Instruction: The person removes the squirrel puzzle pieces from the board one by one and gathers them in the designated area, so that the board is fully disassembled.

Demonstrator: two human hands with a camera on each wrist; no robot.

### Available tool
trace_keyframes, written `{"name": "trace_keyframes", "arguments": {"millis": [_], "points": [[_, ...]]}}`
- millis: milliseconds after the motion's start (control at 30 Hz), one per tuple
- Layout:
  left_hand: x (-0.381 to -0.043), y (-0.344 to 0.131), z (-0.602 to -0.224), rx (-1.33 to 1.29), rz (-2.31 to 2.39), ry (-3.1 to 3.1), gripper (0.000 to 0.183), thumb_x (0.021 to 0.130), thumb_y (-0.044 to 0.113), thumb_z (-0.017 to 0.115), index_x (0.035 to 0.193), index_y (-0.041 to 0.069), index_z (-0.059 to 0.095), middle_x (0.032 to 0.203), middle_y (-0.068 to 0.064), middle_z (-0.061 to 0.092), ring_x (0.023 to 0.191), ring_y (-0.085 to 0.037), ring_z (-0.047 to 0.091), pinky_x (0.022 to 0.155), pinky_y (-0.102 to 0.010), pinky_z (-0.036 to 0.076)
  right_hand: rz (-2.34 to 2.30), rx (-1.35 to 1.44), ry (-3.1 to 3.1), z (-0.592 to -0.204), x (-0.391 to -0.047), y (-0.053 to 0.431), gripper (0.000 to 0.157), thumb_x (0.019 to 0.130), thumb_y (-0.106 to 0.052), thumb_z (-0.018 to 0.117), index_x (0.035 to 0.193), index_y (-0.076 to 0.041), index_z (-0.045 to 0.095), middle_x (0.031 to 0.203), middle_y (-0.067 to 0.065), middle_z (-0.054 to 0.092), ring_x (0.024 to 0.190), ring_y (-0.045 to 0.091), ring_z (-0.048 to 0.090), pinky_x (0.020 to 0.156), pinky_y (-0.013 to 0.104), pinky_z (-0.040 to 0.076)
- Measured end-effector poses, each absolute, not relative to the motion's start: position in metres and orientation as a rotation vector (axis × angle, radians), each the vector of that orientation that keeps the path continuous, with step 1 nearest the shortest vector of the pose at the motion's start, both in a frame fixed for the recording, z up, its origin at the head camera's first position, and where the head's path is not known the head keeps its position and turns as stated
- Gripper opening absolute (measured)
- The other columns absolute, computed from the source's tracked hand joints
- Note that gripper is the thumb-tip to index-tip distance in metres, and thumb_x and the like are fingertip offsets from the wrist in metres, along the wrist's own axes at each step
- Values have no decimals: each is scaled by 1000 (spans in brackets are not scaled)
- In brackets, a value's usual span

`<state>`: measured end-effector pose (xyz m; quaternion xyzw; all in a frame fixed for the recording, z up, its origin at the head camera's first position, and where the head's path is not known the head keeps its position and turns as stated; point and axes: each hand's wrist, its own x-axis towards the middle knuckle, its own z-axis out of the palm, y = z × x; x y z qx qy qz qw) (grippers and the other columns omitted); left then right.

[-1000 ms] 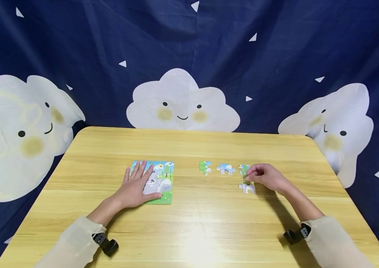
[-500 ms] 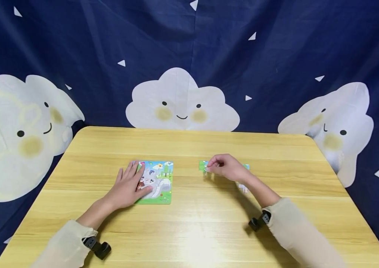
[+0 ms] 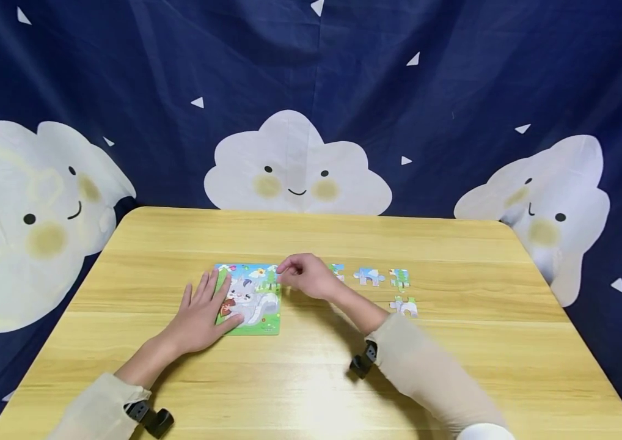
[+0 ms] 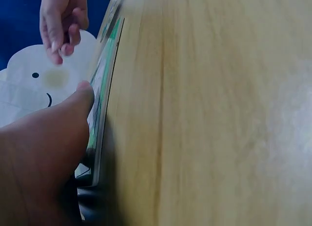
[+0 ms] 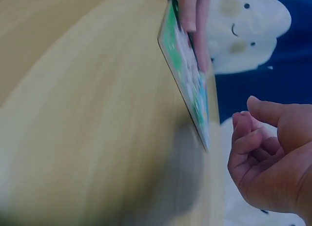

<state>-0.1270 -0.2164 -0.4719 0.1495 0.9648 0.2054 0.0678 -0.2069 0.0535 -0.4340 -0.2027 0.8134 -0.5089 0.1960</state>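
Currently, from the head, the left hand (image 3: 197,315) lies flat on the puzzle (image 3: 258,300), left of 4 loose pieces (image 3: 369,275) on the desk (image 3: 311,238). Left wrist: its thumb (image 4: 78,100) is at the edge; uneven pressure could slide the puzzle. Right wrist: the right hand (image 5: 273,160), half-curled, shows an empty grip; dipping could bump it.

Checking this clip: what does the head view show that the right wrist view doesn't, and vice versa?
Only the head view: the loose puzzle pieces, one partly hidden by the right hand, and the right sleeve.

Only the right wrist view: the right hand's curled fingers from the palm side.

Both: the left hand on the puzzle board, the right hand, the wooden table and the cloud-print cloth.
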Motion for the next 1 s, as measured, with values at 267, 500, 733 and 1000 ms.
{"name": "trace_keyframes", "arguments": {"millis": [267,500,733,1000], "points": [[-126,-216,-477,460,636,2902,95,98,58,58,161,-1,18,167,-29,-1,153,-48,-3,115,-71,-6,-1296,-577,2413,-449,-201,11,15,93,-10,74,106,-3,75,77,-3,62,63,7,52,56,19,42],[-125,-216,-476,462,667,2889,95,98,56,59,161,-3,18,167,-29,-2,153,-48,-4,115,-70,-8,-1140,-509,2537,-455,-196,-8,12,90,-13,78,99,-5,75,69,-5,57,58,4,48,53,17,40],[-125,-215,-473,458,660,2886,94,99,56,58,161,-3,17,166,-30,-2,152,-49,-3,114,-72,-6,-1021,-457,2599,-452,-191,-14,10,90,-17,79,94,-11,72,71,-6,57,60,6,48,55,18,38],[-125,-216,-475,447,651,2872,96,99,57,57,161,-3,15,167,-28,-4,153,-48,-6,114,-71,-8,-1074,-402,2603,-453,-191,-17,11,91,-16,79,93,-10,70,73,-5,59,61,7,52,54,19,41]]}}
